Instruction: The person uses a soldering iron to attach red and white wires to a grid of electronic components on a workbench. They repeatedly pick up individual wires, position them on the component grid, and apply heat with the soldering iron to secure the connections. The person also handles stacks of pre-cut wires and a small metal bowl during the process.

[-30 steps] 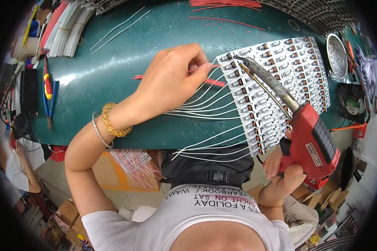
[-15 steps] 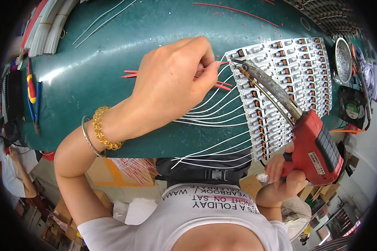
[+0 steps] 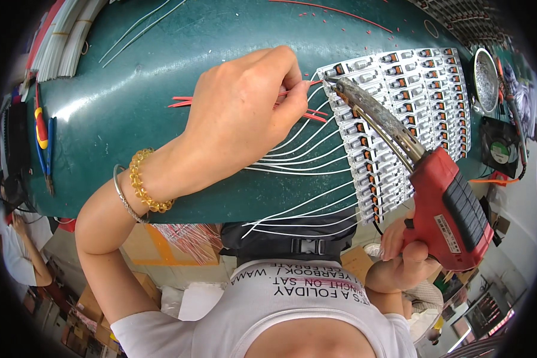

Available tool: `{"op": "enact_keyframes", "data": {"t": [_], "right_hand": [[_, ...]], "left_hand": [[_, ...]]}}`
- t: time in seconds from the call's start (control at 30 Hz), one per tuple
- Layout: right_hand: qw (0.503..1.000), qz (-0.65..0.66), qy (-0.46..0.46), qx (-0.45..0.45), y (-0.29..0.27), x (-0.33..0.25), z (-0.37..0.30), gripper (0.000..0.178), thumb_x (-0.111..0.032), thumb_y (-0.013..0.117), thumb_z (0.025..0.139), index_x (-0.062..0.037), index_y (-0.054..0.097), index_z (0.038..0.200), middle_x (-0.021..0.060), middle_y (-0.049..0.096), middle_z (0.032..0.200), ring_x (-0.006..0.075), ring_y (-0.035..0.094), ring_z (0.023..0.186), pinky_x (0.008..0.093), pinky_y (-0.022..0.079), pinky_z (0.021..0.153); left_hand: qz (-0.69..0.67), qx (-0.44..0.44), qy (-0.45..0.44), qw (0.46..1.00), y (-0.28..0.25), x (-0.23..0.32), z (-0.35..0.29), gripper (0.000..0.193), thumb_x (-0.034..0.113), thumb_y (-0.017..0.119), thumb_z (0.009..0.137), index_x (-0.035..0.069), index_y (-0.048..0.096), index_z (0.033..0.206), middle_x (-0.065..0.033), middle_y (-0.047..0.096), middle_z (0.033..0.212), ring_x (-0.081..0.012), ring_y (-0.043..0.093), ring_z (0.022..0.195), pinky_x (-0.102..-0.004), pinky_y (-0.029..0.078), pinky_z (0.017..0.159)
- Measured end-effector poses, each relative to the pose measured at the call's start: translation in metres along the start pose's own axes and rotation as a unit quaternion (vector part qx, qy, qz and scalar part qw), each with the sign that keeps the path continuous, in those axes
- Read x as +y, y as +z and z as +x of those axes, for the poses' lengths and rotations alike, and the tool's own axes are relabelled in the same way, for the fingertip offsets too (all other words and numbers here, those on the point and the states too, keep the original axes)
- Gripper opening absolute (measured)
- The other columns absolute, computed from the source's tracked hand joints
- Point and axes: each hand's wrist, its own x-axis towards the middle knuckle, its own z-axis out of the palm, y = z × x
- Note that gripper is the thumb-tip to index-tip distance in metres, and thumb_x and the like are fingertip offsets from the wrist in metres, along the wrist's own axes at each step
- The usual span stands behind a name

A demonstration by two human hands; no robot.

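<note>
My left hand (image 3: 244,113) is closed in a pinch over the green table and holds several thin red wires (image 3: 317,117). One of them runs from the fingertips to the upper left corner of a panel of small circuit boards (image 3: 373,113). A red soldering gun (image 3: 450,209) is gripped by my right hand (image 3: 406,250), whose fingers wrap its handle from below. The gun's dark tip meets the panel at that same corner, beside the red wire's end; whether they touch is too small to tell. White wires (image 3: 304,173) stretch leftward from the panel's left edge below.
A round metal bowl (image 3: 484,80) and a black fan (image 3: 499,146) sit to the right. On the left lie red-yellow and blue hand tools (image 3: 44,134), with bundled wires (image 3: 65,42) behind them. Red scraps dot the far table (image 3: 221,36). Another person (image 3: 27,244) is at lower left.
The table and panel appear slightly higher in the picture. My left hand and the gun's tip have shifted with them, staying at the same panel corner, while the gun's rear sits slightly lower.
</note>
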Motion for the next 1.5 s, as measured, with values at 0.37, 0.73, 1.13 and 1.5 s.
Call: {"op": "enact_keyframes", "data": {"t": [0.37,0.73,1.13,1.5], "right_hand": [[0.998,-0.006,0.018,0.053,0.005,-0.008,-0.002,0.08,-0.049,0.064,0.078,0.0207,0.041,0.109,0.0024,0.044,0.045,0.0083,0.037,0.033,0.0201,0.029,0.035],[0.998,-0.034,-0.046,-0.007,0.006,-0.005,-0.002,0.068,-0.045,0.061,0.083,0.0155,0.044,0.108,0.0023,0.044,0.046,0.009,0.039,0.034,0.0216,0.029,0.035],[0.998,0.037,0.003,0.056,-0.011,0.018,-0.015,0.079,-0.05,0.06,0.081,0.0179,0.04,0.115,0.0016,0.045,0.046,0.009,0.04,0.035,0.0217,0.032,0.037],[0.986,0.075,0.076,-0.13,0.013,0.001,-0.027,0.077,-0.054,0.052,0.083,0.006,0.032,0.127,-0.0021,0.039,0.05,0.0095,0.043,0.042,0.051,0.042,0.093]], "left_hand": [[-0.005,0.011,0.017,1.0,0.003,-0.004,-0.001,0.016,0.008,0.063,0.079,0.0,0.051,0.071,-0.0081,0.056,0.061,-0.0172,0.05,0.049,-0.0293,0.039,0.046],[0.006,0.008,0.026,1.0,0.002,-0.005,-0.001,0.014,0.007,0.062,0.078,0.0,0.051,0.072,-0.0097,0.058,0.064,-0.0213,0.056,0.054,-0.0307,0.043,0.049],[0.002,0.008,0.021,1.0,0.001,-0.004,-0.001,0.015,0.007,0.063,0.079,0.0,0.051,0.072,-0.009,0.058,0.064,-0.0187,0.053,0.052,-0.0303,0.04,0.047],[0.0,0.001,0.024,1.0,-0.001,-0.002,0.0,0.014,0.008,0.062,0.08,-0.001,0.053,0.074,-0.0102,0.058,0.065,-0.0186,0.054,0.053,-0.0302,0.041,0.049]]}}
